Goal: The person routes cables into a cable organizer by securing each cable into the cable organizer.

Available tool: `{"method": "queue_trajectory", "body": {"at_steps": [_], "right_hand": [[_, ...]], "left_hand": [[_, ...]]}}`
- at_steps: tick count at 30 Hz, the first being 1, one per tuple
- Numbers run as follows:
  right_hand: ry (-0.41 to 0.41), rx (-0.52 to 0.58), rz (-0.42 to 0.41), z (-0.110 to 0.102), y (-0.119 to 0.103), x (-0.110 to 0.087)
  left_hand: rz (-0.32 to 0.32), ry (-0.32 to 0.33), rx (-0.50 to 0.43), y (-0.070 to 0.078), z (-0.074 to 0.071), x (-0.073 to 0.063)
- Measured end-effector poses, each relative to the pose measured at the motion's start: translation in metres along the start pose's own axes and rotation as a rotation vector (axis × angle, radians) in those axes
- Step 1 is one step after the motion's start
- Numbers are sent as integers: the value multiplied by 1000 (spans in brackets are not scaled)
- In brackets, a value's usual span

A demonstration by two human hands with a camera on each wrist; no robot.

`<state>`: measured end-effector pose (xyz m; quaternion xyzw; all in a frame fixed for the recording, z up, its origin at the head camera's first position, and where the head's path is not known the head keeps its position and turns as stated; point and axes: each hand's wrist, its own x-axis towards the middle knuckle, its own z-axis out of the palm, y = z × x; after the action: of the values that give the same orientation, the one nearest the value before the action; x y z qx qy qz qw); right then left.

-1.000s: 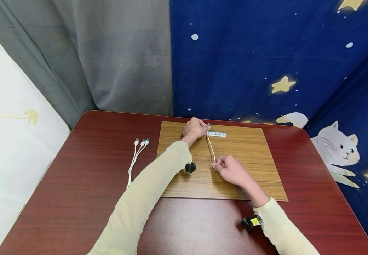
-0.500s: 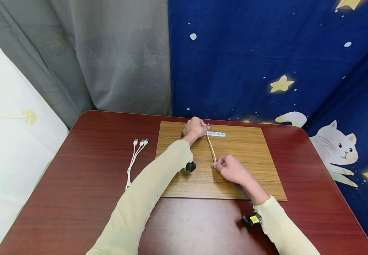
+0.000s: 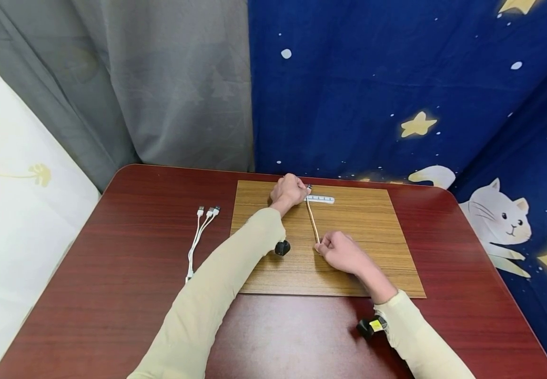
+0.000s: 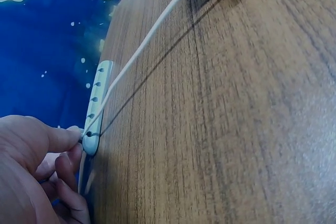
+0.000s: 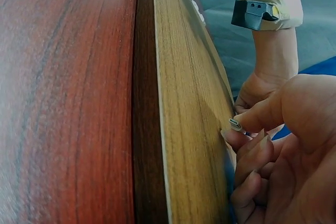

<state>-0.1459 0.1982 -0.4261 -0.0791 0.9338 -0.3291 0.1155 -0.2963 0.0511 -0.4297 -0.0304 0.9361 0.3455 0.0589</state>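
In the head view a white USB cable (image 3: 313,221) runs nearly straight between both hands, above a wood-grain board. My left hand (image 3: 287,190) pinches it near its USB-A plug (image 3: 309,187), at the left end of a white slotted cable holder (image 3: 322,199). The left wrist view shows the cable (image 4: 149,35) crossing that end of the holder (image 4: 98,93), beside my thumb and fingertips; whether it sits inside the end slot I cannot tell. My right hand (image 3: 342,252) pinches the cable's other end, where a USB-C plug (image 5: 234,124) pokes out between thumb and finger.
The wood-grain board (image 3: 363,273) lies on a dark red table (image 3: 127,316). Left of the board is a bundle of white cables (image 3: 196,239) with several USB plugs, partly behind my left sleeve. Grey and blue curtains (image 3: 340,95) hang behind the table's far edge.
The cable between my hands has become slightly straighter. Both hands keep nearly the same place and hold.
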Motion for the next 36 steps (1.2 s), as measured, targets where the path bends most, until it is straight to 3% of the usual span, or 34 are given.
{"method": "queue_trajectory", "body": {"at_steps": [14,20,36], "right_hand": [[-38,-21,-53,1,-4,4],[-58,-113,-86,0,-8,9],[-156,-264,-49,1,-24,21]], "left_hand": [[37,-17,27,1,-2,1],[47,-13,42,1,-4,-1],[28,-60,103,0,0,10]]}}
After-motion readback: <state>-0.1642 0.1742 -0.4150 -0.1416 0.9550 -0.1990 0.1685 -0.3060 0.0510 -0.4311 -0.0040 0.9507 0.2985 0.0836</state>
